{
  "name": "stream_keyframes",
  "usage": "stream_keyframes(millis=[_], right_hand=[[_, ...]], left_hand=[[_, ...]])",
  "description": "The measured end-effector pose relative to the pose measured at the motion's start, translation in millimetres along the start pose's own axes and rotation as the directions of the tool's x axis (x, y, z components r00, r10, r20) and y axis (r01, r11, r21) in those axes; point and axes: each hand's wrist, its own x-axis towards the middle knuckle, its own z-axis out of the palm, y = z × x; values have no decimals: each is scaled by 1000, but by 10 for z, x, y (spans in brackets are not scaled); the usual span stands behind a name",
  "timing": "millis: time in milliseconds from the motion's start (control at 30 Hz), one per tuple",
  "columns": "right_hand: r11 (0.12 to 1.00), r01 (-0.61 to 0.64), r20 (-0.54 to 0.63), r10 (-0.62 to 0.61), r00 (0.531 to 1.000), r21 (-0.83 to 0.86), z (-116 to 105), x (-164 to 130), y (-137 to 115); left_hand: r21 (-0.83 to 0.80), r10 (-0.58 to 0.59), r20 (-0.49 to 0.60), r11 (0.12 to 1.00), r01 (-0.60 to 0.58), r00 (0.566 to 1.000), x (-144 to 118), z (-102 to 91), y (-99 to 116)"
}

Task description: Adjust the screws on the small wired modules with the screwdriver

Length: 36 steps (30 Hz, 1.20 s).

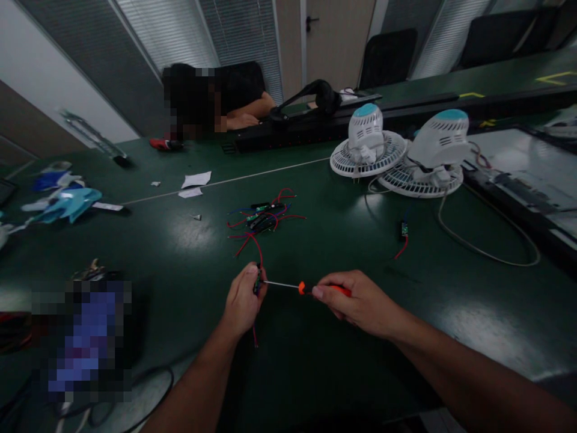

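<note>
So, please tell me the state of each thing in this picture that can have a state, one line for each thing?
Left hand: closed on a small wired part.
Right hand: closed on the orange screwdriver, tip at the part.
Two white fans: lying face down on the table, unheld.
Pile of wired parts: loose, tangled.
Single wired part: lying apart.
Paper scraps: lying flat.
Door: shut.

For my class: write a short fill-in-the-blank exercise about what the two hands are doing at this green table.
1. The right hand grips an orange-handled ____ with a thin metal shaft.
2. The left hand pinches a small black module with ____ wires.
3. Two white fans lie on the dark ____ table.

Missing words: screwdriver; red; green
</note>
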Motion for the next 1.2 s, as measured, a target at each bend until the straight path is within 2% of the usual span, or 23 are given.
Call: stream_keyframes(millis=[200, 300, 433, 533, 667, 800, 1067, 1200], right_hand=[[1000, 3, -41, -2, 999, 14, 2, -2, -10], [986, -34, -91, 49, 995, 162, 46, 18, 24], [904, -32, -182, 120, 976, 426, 100, 48, 46], [860, -48, -146, 141, 979, 509, 88, 50, 25], [879, -166, -7, 189, 982, 446, 30, 45, 8], [908, -204, 68, 192, 979, 366, -5, 50, 31], [959, -157, 53, 149, 987, 236, -21, 18, 19], [978, -137, 27, 134, 991, 156, -27, -6, -21]], left_hand=[[7, 3, 11, 1000, -3, 1000, -12, 5, 15], [1, 14, 19, 1000, -14, 1000, -20, 7, 14], [-51, 16, 21, 999, -15, 1000, -19, 17, -28], [-71, 7, 20, 997, -5, 1000, -15, 16, -56], [-102, -4, 15, 995, 6, 1000, 0, -3, -87], [-143, -8, 16, 990, 10, 1000, 15, -13, -115], [-73, -22, 8, 997, 23, 1000, -12, 4, -29], [-73, -25, 37, 997, 28, 999, 4, -10, -49]])
